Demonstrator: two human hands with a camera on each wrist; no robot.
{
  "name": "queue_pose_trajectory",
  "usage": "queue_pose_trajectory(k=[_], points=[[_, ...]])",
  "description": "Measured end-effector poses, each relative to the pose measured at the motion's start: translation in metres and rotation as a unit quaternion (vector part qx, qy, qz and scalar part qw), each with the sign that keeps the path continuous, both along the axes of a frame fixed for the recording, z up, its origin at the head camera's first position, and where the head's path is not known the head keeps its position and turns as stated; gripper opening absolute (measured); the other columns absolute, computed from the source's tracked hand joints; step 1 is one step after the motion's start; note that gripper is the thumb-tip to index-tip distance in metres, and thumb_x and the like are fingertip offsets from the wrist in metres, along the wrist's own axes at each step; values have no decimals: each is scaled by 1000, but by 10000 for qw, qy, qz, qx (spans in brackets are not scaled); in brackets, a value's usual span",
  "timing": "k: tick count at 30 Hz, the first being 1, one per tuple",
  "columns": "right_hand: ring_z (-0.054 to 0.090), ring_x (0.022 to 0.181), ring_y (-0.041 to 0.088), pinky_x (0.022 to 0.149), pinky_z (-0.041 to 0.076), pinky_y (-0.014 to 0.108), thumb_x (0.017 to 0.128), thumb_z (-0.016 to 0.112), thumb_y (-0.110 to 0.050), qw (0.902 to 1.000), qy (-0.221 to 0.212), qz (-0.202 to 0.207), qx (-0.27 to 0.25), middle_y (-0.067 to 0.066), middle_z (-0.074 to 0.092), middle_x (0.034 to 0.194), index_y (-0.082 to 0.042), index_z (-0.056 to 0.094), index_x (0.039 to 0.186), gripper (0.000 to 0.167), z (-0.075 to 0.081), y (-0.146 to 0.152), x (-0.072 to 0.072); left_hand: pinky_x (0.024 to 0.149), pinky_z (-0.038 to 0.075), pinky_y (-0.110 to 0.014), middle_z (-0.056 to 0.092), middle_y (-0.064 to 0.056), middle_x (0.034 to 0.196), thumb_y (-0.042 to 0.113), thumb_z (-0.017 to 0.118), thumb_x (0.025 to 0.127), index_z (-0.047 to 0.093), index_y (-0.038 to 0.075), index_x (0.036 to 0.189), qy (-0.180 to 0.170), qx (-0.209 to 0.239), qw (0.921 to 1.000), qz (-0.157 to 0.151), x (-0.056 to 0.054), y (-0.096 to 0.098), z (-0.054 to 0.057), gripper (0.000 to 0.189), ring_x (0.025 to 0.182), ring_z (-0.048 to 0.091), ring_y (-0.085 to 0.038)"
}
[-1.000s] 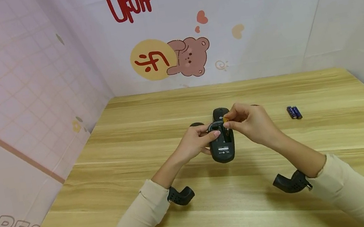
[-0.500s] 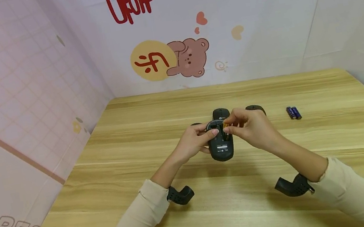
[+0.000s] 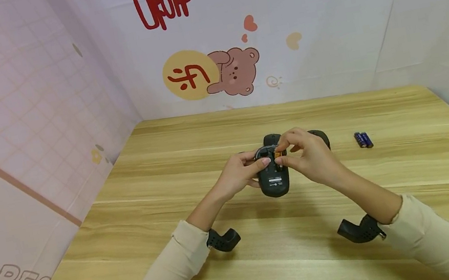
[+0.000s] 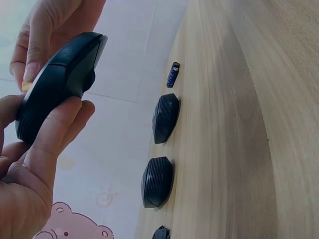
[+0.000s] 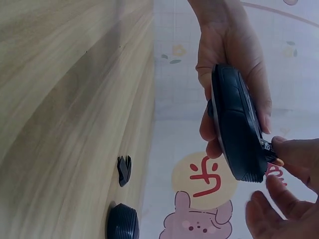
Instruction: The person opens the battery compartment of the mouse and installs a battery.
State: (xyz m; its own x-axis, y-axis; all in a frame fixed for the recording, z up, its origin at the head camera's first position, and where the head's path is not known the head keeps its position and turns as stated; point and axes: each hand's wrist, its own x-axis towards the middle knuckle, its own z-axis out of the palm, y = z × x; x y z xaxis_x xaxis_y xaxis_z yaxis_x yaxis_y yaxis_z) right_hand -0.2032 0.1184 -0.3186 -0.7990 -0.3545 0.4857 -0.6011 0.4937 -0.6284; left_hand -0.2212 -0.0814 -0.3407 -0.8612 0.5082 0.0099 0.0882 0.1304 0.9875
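My left hand (image 3: pixel 237 175) grips a black computer mouse (image 3: pixel 274 185), held above the table with its underside facing me and its battery slot uncovered. The left thumb lies across the underside beside the slot. My right hand (image 3: pixel 309 153) pinches an orange-and-black battery (image 3: pixel 277 155) at the slot's right side. In the right wrist view, the battery (image 5: pixel 267 145) still sticks out from the mouse's underside (image 5: pixel 237 119), between thumb and fingertips. From the left wrist, the mouse (image 4: pixel 60 82) hides most of the battery.
Two more black mice, one behind the held mouse (image 3: pixel 271 139) and one to its right (image 3: pixel 321 137), sit on the wooden table (image 3: pixel 247 275). Two blue batteries (image 3: pixel 363 140) lie farther right. A small black piece (image 5: pixel 124 171) lies near a mouse. A printed cloth backdrop (image 3: pixel 324 44) stands behind.
The battery, earlier standing up at a tilt from the slot, now lies lower against it. My right fingers have moved down with it; the left hand keeps its hold on the mouse.
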Motion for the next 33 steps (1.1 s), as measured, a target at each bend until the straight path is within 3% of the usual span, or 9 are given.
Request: queue_pose_trajectory(k=[6, 14, 23, 30, 33], points=[[61, 99, 36, 78, 54, 41, 89, 62, -5, 9952, -930, 234, -208, 17, 59, 115, -3, 60, 91, 3, -1, 1, -3, 63, 57, -36, 65, -19, 102, 19, 57, 94, 52, 0, 130, 27, 26, 10000, 53, 1, 3, 1, 41, 85, 67, -24], [62, 97, 36, 76, 54, 39, 91, 59, -8, 9930, -1091, 251, -370, 18, 60, 115, 0, 61, 88, 8, 2, 3, -9, 61, 57, -36, 66, -16, 97, 21, 57, 93, 56, 0, 124, 155, 71, 9997, 193, 0, 5, 4, 38, 81, 67, -23], [62, 97, 35, 75, 54, 33, 90, 60, -5, 9845, -1525, 514, -702, 19, 59, 116, 3, 63, 87, 9, 4, 3, -13, 60, 57, -36, 66, -19, 99, 19, 56, 94, 57, -3, 122, 5, 110, 9994, 338, -2, 6, 5, 36, 79, 67, -23], [62, 96, 34, 76, 54, 32, 90, 59, -6, 9833, -1641, 484, -622, 18, 59, 117, 1, 63, 86, 9, 3, 2, -14, 62, 57, -37, 66, -22, 97, 13, 55, 94, 56, -7, 121, 47, -20, 9992, 403, 15, 5, 28, 34, 78, 68, -22], [62, 97, 35, 76, 54, 32, 91, 59, -6, 9832, -1664, 471, -586, 19, 58, 118, 1, 62, 87, 9, 2, 2, -14, 61, 57, -36, 66, -21, 96, 12, 56, 94, 56, -8, 121, 51, 29, 9991, 408, 16, 5, 27, 34, 77, 68, -22]])
